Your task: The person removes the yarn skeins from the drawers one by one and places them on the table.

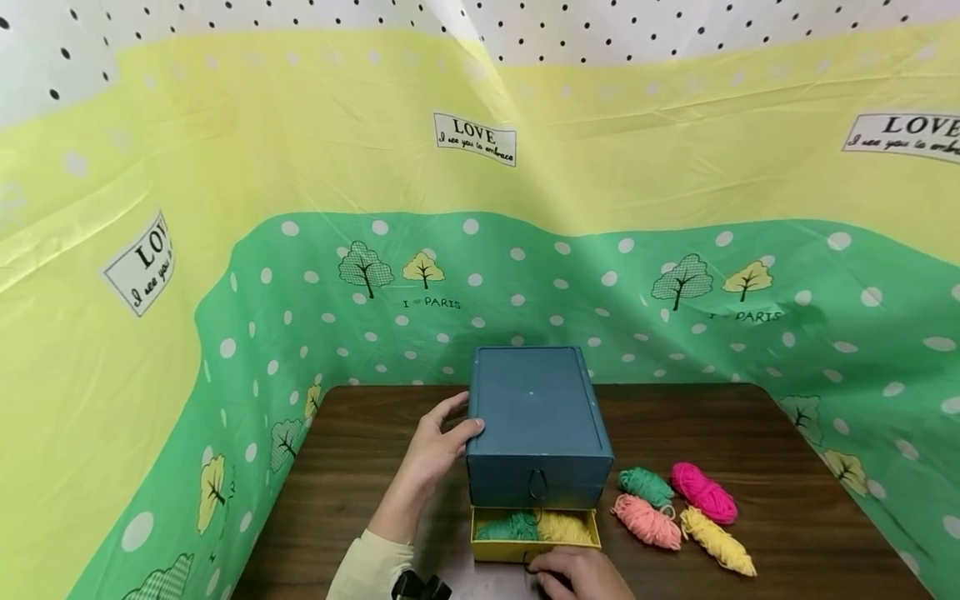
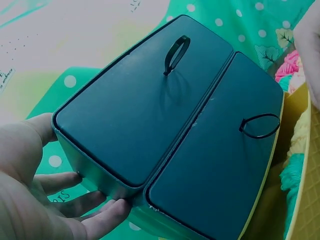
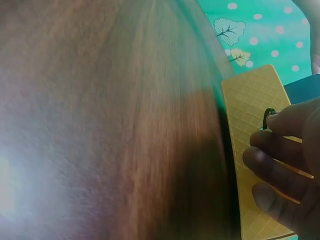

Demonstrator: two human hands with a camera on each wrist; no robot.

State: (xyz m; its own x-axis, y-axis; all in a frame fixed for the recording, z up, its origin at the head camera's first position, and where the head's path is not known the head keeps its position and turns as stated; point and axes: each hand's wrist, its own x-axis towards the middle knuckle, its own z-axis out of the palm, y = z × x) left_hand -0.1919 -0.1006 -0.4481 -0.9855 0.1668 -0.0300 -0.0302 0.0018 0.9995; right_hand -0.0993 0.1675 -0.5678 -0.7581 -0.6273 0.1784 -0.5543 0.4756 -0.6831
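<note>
My left hand [image 1: 438, 437] rests against the left side of the blue chest of drawers [image 1: 536, 400], the thumb at its top edge and the fingers extended along the side wall. My right hand [image 1: 581, 573] pinches the small black loop [image 3: 266, 117] on the front of the yellow drawer [image 1: 498, 552], thumb and forefinger at the loop and the other fingers bent near the waffle-patterned face. This drawer is the lowest one and sits partly out of the chest, toward me, with green yarn [image 1: 513, 527] on the left inside it and pale yellow yarn [image 1: 564, 528] beside that on the right. Above it the two blue drawer fronts are flush with the chest, the upper with its own black loop [image 2: 175, 55] and the lower with another one [image 2: 260, 126]. The chest stands on the dark wooden desk [image 1: 337, 483]. To its right, four bundles lie in a loose cluster: a green skein [image 1: 647, 485] and a bright pink skein [image 1: 703, 492] farther from me, a salmon skein [image 1: 647, 522] and a yellow skein [image 1: 717, 542] nearer. Around the desk hangs a yellow, green and white curtain [image 1: 337, 142], printed with trees, dots and lettering.
</note>
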